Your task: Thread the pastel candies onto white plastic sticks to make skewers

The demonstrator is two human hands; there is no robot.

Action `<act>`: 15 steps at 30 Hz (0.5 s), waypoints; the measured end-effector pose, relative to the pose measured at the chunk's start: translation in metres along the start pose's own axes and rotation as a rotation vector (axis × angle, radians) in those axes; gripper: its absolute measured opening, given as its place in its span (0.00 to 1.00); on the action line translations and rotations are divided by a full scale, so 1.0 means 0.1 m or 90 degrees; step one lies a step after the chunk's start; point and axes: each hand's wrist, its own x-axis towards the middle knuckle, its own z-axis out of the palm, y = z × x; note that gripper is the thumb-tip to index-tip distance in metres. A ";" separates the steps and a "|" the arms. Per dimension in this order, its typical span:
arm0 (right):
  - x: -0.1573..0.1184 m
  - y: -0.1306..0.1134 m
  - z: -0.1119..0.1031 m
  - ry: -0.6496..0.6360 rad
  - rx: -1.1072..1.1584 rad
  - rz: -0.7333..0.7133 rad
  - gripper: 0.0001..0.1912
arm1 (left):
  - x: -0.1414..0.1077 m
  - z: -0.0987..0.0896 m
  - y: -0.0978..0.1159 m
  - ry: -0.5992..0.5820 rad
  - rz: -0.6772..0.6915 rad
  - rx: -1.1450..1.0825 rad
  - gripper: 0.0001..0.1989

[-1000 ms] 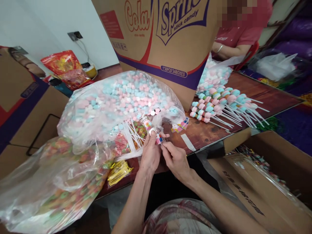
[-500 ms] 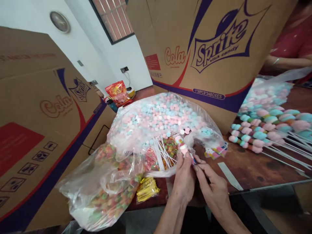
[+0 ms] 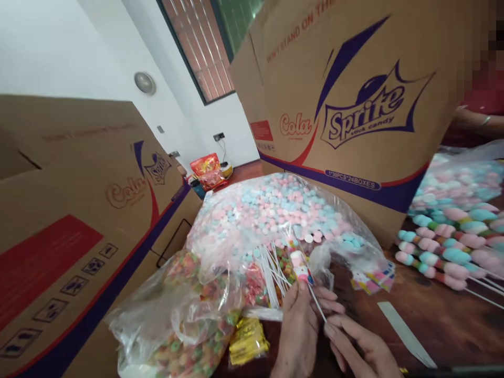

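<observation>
My left hand (image 3: 301, 325) grips a wrapped marshmallow candy stick (image 3: 300, 266) just below its clear wrapper. The candy points up and away, and its white stick slants down to the right. My right hand (image 3: 356, 341) has its fingertips closed on the lower part of that stick. Beyond my left hand, a bundle of white sticks (image 3: 270, 275) lies over ring-shaped candies. Behind them spreads a large clear bag of pink, blue and white marshmallows (image 3: 271, 199). Printed wrappers (image 3: 372, 278) lie to the right.
Large cartons stand at left (image 3: 79, 210) and back right (image 3: 354, 115). A bag of ring candies (image 3: 189, 325) and a yellow packet (image 3: 249, 341) lie front left. Candy skewers (image 3: 444, 247) lie right, near a person's arm (image 3: 472, 118). A pale strip (image 3: 405, 333) lies on the table.
The view has shifted, so things appear lower and further right. My right hand has moved down the stick, away from the candy, and the white stick now shows between my hands.
</observation>
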 end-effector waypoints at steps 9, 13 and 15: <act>0.16 -0.25 -0.06 0.045 0.004 0.014 0.19 | -0.06 -0.15 -0.08 -0.047 0.188 0.470 0.20; 0.24 -0.29 -0.07 0.038 0.014 -0.006 0.17 | -0.11 -0.19 -0.02 0.008 0.246 0.506 0.18; 0.22 -0.27 -0.04 0.023 0.011 -0.003 0.18 | -0.08 -0.19 0.05 0.036 0.259 0.471 0.17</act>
